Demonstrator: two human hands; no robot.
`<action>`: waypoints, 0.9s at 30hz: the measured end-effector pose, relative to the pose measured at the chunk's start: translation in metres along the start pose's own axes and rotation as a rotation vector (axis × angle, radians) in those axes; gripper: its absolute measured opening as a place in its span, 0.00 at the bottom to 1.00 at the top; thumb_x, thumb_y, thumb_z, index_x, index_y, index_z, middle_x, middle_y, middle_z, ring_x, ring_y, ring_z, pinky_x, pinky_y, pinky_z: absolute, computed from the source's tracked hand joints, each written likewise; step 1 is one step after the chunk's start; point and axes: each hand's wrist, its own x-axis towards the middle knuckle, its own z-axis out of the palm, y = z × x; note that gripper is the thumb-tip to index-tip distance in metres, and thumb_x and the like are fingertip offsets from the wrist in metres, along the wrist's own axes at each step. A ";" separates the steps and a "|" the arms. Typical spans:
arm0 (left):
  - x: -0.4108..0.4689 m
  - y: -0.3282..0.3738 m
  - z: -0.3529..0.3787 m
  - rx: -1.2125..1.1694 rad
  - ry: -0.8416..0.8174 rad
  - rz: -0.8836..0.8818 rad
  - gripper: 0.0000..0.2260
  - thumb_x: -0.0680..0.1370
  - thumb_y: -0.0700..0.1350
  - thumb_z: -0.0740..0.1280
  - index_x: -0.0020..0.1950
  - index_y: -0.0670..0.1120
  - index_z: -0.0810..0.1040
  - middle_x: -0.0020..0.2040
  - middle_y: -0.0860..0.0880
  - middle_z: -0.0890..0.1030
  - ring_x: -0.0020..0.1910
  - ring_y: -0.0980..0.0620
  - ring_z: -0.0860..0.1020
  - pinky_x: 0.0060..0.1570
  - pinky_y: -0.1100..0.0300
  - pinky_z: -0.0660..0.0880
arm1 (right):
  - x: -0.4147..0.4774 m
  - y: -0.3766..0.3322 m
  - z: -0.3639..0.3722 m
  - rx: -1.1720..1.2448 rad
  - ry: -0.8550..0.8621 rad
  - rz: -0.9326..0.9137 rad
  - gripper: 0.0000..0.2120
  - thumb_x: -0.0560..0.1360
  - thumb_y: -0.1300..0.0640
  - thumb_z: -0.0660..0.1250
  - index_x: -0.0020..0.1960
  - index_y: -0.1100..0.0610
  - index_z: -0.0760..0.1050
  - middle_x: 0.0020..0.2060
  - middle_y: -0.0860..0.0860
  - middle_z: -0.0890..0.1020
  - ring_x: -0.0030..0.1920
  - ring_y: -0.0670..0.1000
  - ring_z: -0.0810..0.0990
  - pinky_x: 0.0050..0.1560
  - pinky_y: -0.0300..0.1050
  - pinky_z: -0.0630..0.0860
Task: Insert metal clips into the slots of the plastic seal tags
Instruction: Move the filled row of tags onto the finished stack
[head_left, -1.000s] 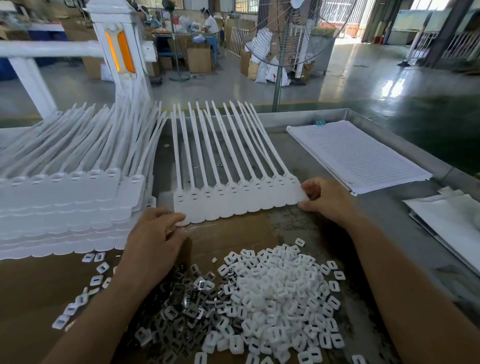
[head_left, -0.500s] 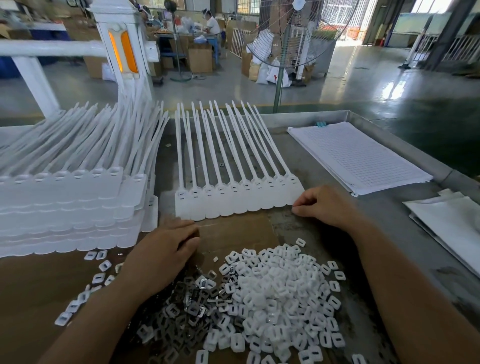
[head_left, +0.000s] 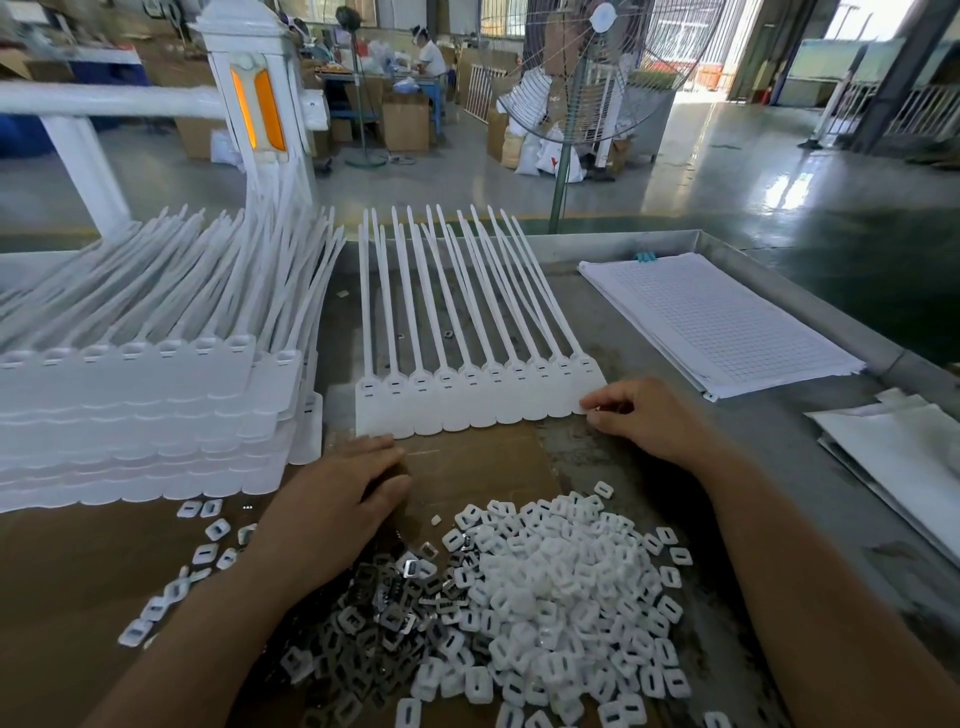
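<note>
A strip of joined white plastic seal tags (head_left: 467, 402) lies flat on the metal table, tails pointing away from me. My right hand (head_left: 649, 421) has curled fingers, and its fingertips pinch the lower corner of the rightmost tag. My left hand (head_left: 337, 509) rests palm down on the brown cardboard (head_left: 483, 462), just below the strip's left end and at the top of the pile of metal clips (head_left: 384, 597). To the right of the clips lies a heap of small white plastic caps (head_left: 561, 587).
A tall stack of seal tag strips (head_left: 140, 395) fills the left side. Loose caps (head_left: 208, 551) lie scattered below it. Gridded paper sheets (head_left: 717, 322) and more paper (head_left: 904, 457) lie at the right. The table's raised metal rim (head_left: 831, 332) runs along the right.
My left hand has left the strip's left corner and drawn back toward the clip pile. My right hand released the strip's right end, dropped below it, and is back at that corner.
</note>
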 end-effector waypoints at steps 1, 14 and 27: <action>-0.001 0.001 0.000 -0.005 -0.008 0.019 0.17 0.78 0.52 0.59 0.67 0.53 0.70 0.70 0.58 0.65 0.68 0.59 0.63 0.65 0.65 0.58 | -0.001 -0.001 -0.001 -0.007 0.001 0.002 0.11 0.73 0.60 0.69 0.56 0.59 0.80 0.47 0.50 0.81 0.42 0.41 0.75 0.41 0.26 0.67; -0.003 0.001 0.003 0.068 -0.033 0.088 0.19 0.78 0.52 0.60 0.69 0.53 0.67 0.71 0.57 0.64 0.70 0.61 0.60 0.65 0.69 0.54 | 0.004 -0.113 0.028 -0.081 -0.230 -0.282 0.07 0.74 0.55 0.67 0.50 0.54 0.80 0.46 0.44 0.82 0.42 0.36 0.77 0.45 0.29 0.71; -0.006 0.014 -0.008 0.029 -0.094 -0.011 0.06 0.78 0.48 0.59 0.43 0.51 0.73 0.48 0.54 0.73 0.42 0.59 0.71 0.43 0.75 0.66 | 0.038 -0.233 0.118 -0.123 -0.150 -0.423 0.20 0.75 0.50 0.66 0.59 0.65 0.74 0.56 0.60 0.75 0.56 0.58 0.74 0.50 0.46 0.69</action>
